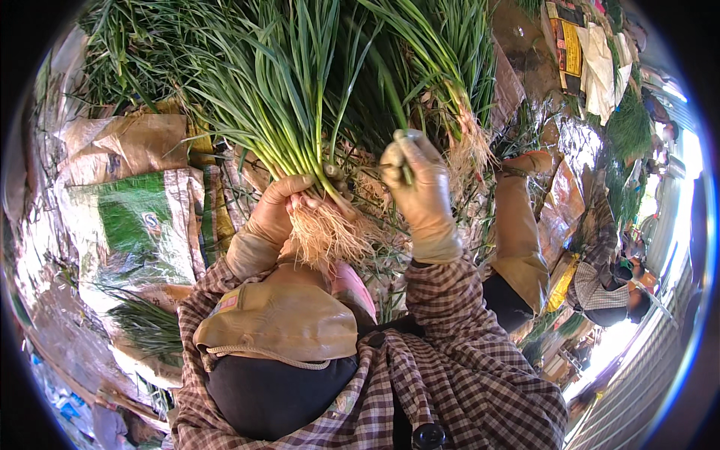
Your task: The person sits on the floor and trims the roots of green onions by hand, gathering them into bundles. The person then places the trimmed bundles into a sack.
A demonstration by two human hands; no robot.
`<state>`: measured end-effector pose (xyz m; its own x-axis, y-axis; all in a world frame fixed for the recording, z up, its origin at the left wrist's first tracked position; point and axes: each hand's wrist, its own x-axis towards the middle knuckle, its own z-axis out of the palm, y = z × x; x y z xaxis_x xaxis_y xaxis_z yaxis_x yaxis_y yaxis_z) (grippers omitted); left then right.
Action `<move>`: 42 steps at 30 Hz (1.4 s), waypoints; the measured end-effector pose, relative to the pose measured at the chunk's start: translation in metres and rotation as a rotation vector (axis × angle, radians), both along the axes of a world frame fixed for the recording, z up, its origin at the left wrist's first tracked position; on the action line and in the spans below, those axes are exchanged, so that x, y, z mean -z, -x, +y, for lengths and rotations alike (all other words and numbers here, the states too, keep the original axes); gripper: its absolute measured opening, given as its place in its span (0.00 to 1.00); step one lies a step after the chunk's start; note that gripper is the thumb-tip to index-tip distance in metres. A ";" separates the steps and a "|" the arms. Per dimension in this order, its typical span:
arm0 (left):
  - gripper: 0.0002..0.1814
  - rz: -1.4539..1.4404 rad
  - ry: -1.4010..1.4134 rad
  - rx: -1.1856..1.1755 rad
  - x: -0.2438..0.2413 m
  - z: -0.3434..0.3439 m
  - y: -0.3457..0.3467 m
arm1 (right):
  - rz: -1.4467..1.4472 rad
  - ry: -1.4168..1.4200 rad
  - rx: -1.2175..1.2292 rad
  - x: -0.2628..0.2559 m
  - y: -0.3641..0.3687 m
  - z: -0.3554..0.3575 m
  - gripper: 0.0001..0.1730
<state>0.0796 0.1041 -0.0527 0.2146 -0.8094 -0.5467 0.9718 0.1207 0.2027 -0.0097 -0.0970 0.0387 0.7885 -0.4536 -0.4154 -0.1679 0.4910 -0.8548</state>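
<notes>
My gloved left hand (273,205) grips a bunch of scallions (287,143) low down, just above their roots. The pale, stringy roots (326,233) hang toward me, and the green leaves fan out away from me. To the right, my gloved right hand (419,183) pinches a green strand (398,101), a leaf or a stalk; motion blur hides which. This hand stands apart from the bunch. Beyond it lies another bunch of scallions (458,84) with its roots (471,143) turned toward me.
A heap of loose greens (135,56) spreads at the far left. Green-printed woven sacking (135,219) covers the ground on the left, near a small pile of leaves (146,323). My rubber boots (275,320) frame the work. Another person (602,292) sits at the right.
</notes>
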 end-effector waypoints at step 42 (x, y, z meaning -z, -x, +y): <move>0.11 0.148 -0.074 -0.075 -0.050 -0.040 -0.007 | -0.052 1.144 -0.190 0.025 0.002 -0.012 0.16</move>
<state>0.0864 0.0641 -0.0029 0.1859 -0.7506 -0.6341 0.9804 0.1844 0.0692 -0.0120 -0.1093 0.0135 0.8884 -0.4155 0.1953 -0.1075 -0.6019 -0.7913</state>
